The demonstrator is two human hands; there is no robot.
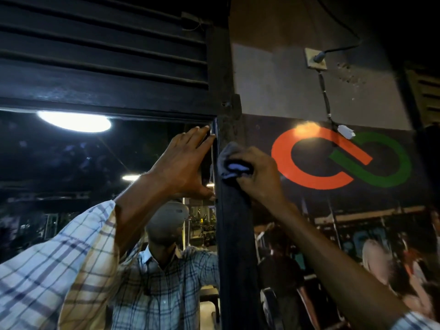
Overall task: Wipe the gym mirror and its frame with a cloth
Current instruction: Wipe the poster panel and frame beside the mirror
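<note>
Fingers point(200, 135) straight and close together: lays left hand point(183, 163) flat on mirror point(59, 163), mid-picture, tips up at the glass's top right corner. Reflects a lamp glare point(73, 121) at upper left and a checked shirt point(162, 282) at lower centre. Just right of that, curls right hand point(259, 179) round a bunched grey cloth point(232, 166) and presses it onto the black upright frame point(235, 234) at centre. Stands clear of the orange-and-green logo point(340, 158) on the wall, right side.

head camera, close up, faces the top right of the mirror point(59, 158).
</note>
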